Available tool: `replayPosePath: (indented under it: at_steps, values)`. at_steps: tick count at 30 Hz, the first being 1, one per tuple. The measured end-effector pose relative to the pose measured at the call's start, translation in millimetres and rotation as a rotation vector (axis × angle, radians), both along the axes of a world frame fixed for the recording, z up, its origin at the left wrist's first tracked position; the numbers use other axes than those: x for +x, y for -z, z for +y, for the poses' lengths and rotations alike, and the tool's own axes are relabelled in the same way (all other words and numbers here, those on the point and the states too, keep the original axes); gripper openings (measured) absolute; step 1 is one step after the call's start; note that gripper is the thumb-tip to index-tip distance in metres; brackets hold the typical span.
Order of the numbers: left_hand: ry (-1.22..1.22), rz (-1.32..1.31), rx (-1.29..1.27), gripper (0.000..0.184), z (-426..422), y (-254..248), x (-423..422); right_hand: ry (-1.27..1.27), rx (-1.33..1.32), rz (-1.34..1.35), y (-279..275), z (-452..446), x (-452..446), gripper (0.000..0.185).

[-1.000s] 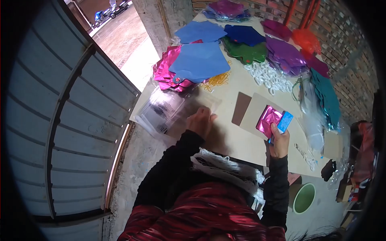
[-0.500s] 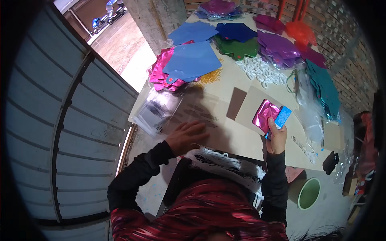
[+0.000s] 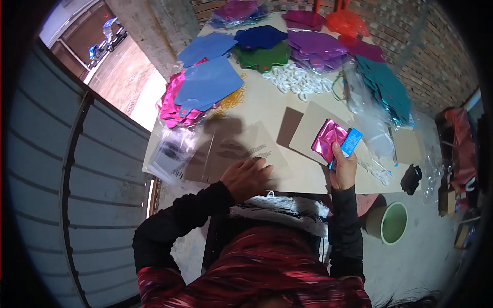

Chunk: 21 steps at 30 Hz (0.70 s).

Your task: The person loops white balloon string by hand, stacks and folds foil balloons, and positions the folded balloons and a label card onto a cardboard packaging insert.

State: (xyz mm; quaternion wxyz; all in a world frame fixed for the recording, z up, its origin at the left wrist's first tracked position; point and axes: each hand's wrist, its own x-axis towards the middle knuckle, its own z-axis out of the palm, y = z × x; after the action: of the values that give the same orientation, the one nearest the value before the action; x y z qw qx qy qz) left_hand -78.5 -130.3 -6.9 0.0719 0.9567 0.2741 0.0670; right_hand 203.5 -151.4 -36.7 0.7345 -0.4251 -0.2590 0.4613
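Note:
My right hand (image 3: 345, 168) grips a folded shiny pink foil piece (image 3: 328, 139) with a blue printed card (image 3: 351, 141) at its edge, thumb on top. Beneath them lies a tan cardboard sheet (image 3: 308, 123). My left hand (image 3: 246, 178) rests palm down at the table's near edge, its fingers slightly bent on a flat clear plastic bag (image 3: 231, 154) with dark printed marks. To the left is a glossy stack of clear bags (image 3: 172, 151). Whether the left fingertips pinch any plastic is hard to see; they look laid on it.
Blue foil shapes (image 3: 210, 82) cover pink ones (image 3: 172, 100) at the left. White rings (image 3: 298, 81), yellow loops (image 3: 231, 100), purple (image 3: 316, 46) and teal shapes (image 3: 385, 87) lie farther back. White cords (image 3: 277, 206) hang below the table edge. A green bucket (image 3: 394, 223) stands at right.
The view has shifted, turning a little right. My left hand has moved right over the clear bag, its fingers drawn closer together. My right hand still holds the pink foil and blue card.

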Motion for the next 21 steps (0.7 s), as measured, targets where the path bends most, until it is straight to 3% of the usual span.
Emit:
replayPosePath:
  at_steps: [8,9,10,12,15,18,21]
  values:
    - [0.069,-0.253,-0.084,0.045,57.2,-0.1,10.1,0.039,0.054,0.093,1.4,-10.2,12.3,0.013]
    - [0.147,-0.398,-0.322,0.042,68.9,0.7,12.9,0.040,0.049,0.086,-0.8,-11.5,10.7,0.014]
    - [0.115,-0.387,-0.355,0.043,74.2,2.2,15.6,0.040,0.046,0.080,-4.8,-11.5,8.3,0.014]
    - [0.053,-0.360,-0.423,0.046,81.7,3.8,25.0,0.045,0.051,0.074,-4.0,-12.0,7.7,0.014]
    - [0.173,-0.280,0.012,0.045,111.8,3.9,45.3,0.063,0.066,0.073,1.6,-13.4,8.6,0.013]
    - [0.131,-0.151,-0.107,0.050,128.7,2.2,57.2,0.083,0.080,0.075,-1.2,-14.2,7.2,0.012]
    - [0.076,0.248,-0.227,0.043,133.3,-12.5,75.4,0.075,0.108,0.096,5.9,-14.1,10.3,0.016]
